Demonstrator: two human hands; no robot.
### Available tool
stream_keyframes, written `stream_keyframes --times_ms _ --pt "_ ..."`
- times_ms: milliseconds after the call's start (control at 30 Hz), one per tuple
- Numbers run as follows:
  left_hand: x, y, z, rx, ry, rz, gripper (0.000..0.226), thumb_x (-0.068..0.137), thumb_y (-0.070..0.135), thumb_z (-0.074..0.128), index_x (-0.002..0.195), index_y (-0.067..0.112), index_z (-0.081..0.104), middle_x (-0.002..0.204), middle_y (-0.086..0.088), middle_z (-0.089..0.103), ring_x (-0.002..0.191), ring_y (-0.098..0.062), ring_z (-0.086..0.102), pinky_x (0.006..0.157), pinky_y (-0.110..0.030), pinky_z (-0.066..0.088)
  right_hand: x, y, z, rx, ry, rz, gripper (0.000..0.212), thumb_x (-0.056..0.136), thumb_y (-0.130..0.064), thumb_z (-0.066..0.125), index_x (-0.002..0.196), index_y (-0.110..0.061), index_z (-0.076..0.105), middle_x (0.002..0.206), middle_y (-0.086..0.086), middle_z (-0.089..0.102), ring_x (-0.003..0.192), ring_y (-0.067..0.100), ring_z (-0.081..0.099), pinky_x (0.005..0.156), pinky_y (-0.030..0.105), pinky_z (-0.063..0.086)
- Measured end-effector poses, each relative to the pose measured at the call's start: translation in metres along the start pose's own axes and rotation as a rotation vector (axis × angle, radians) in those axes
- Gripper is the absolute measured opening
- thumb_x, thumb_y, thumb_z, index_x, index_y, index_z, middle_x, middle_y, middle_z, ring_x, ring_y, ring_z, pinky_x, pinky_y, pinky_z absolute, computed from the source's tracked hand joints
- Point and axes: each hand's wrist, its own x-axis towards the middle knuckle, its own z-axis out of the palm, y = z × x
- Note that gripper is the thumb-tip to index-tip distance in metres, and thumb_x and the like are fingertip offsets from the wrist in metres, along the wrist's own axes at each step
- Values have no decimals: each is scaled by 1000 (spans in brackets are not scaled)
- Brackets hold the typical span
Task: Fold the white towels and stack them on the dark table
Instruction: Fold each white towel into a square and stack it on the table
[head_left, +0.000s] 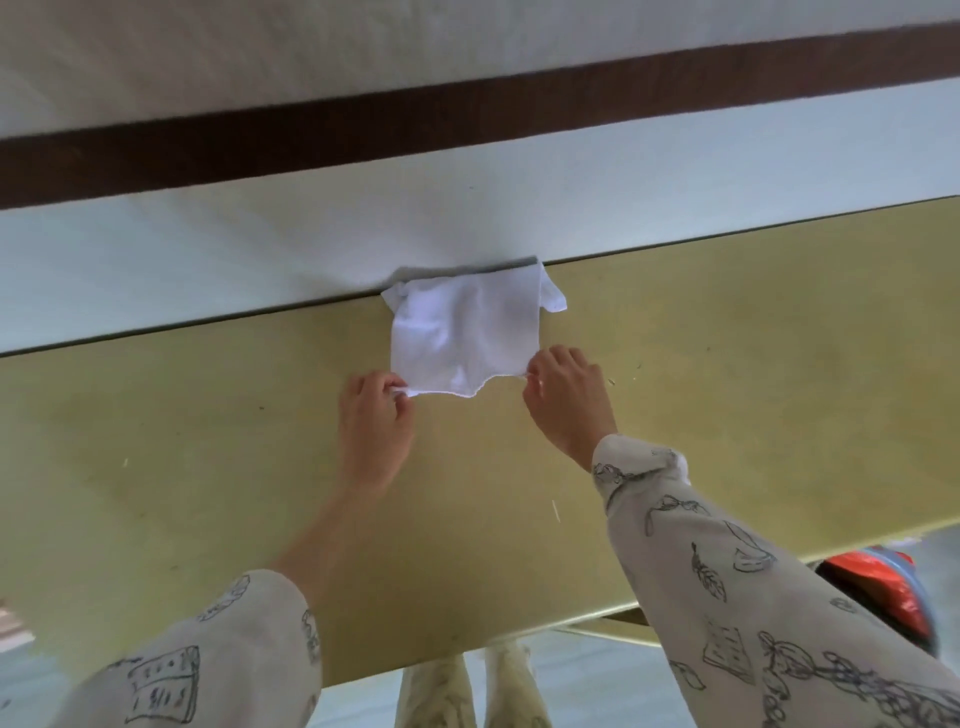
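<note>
White towel (462, 338), small and rumpled, spread on olive tabletop (727, 389), far edge touching pale wall (260, 249). Near corners pinched, one by left hand (375, 415), one by right hand (563, 397). Likely light, soft, limp; best held at corners, kept taut. Patterned sleeves (727, 597) below; red bag (883, 582) under table edge.

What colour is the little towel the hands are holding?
White. The towel shows plainly in the head view, lying on the yellowish-green table.
</note>
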Motion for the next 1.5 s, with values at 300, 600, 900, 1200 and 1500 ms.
stream_keyframes --times_ms 300,600,900,1200,1500 --pt "1 67 -108 -33 144 102 20 88 4 50 97 9 67 98 -8 64 80 -14 53 70 -9 29 -16 -10 -128 296 145 -21 16 95 -12 42 100 -2 53 97 13 62 89 30 56 77 38 43" --pt "24 127 -197 65 201 190 22 92 15 51 101 2 67 101 -14 67 96 -27 59 79 -24 36 1 -42 -224 199 232 49 27 95 -32 45 93 -7 55 84 6 59 79 25 54 68 29 37" --pt "-2 122 -233 -77 185 200 18 89 20 59 99 6 67 88 2 60 81 -13 53 68 -18 36 -20 -64 -244 526 356 -30 20 92 -20 56 97 -2 62 89 4 62 86 19 55 72 23 36" --pt "-63 27 -171 56 -240 39 9 84 20 67 88 14 71 84 3 66 80 -11 56 75 -21 35 -84 -13 -149 381 -142 83 15 87 -17 62 93 -5 68 98 9 69 97 25 62 81 27 42" --pt "-99 -36 -111 87 -522 -123 15 88 14 61 96 6 71 84 -1 65 77 -11 55 62 -15 34 -109 16 -69 297 -423 181 21 91 -17 57 101 -2 66 109 12 67 100 23 60 76 21 37"
